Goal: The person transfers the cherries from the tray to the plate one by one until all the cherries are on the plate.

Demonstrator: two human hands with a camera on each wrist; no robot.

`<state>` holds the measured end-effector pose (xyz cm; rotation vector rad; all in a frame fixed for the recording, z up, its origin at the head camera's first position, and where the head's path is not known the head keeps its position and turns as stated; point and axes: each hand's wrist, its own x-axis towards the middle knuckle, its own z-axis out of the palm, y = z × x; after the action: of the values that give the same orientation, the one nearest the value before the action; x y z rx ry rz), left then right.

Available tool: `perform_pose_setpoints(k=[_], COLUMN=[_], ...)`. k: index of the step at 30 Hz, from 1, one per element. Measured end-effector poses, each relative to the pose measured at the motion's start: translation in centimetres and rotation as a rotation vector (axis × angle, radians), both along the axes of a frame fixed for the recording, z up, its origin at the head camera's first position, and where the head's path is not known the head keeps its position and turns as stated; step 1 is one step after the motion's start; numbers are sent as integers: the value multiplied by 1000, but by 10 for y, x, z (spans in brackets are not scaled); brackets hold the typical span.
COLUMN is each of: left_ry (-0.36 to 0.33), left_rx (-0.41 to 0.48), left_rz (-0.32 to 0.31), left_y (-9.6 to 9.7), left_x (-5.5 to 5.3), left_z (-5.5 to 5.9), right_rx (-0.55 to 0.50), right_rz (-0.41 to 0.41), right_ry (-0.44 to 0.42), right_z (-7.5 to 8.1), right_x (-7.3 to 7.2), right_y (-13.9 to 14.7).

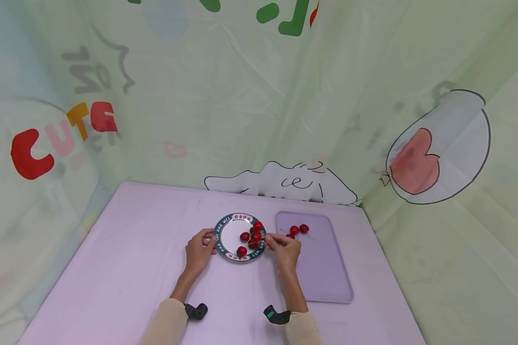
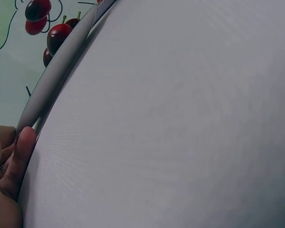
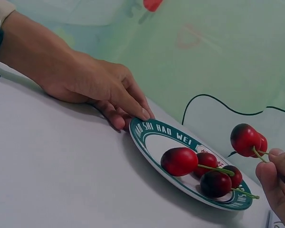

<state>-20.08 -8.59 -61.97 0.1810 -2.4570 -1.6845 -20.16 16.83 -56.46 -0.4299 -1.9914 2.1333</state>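
A round plate with a dark green lettered rim lies near the middle of the table, several red cherries on it with green stems. My left hand grips its left rim, thumb on top and fingers below in the left wrist view. At the plate's right edge, my right hand pinches the thin green stems of a pair of cherries, which hang above the plate's far side in the right wrist view. From the head, this pair overlaps the cherries on the plate.
Right of the plate lies a purple rectangular tray. Several cherries rest near its far left end, partly behind my right hand. A pale printed curtain encloses the table's back and sides.
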Motion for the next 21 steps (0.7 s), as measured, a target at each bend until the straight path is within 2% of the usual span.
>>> perform_pose_setpoints(k=[4, 8, 14, 21], left_ry=[-1, 2, 6, 16], left_rx=[-3, 1, 2, -14], left_rz=[1, 1, 2, 3], left_y=[1, 1, 1, 0], left_x=[0, 0, 0, -1], left_z=[-2, -4, -3, -3], right_rx=[-17, -28, 28, 37], right_rz=[29, 34, 30, 70], right_ry=[17, 18, -27, -7], right_z=[-7, -3, 7, 6], right_x=[-3, -1, 2, 2], right_y=[-4, -11, -21, -31])
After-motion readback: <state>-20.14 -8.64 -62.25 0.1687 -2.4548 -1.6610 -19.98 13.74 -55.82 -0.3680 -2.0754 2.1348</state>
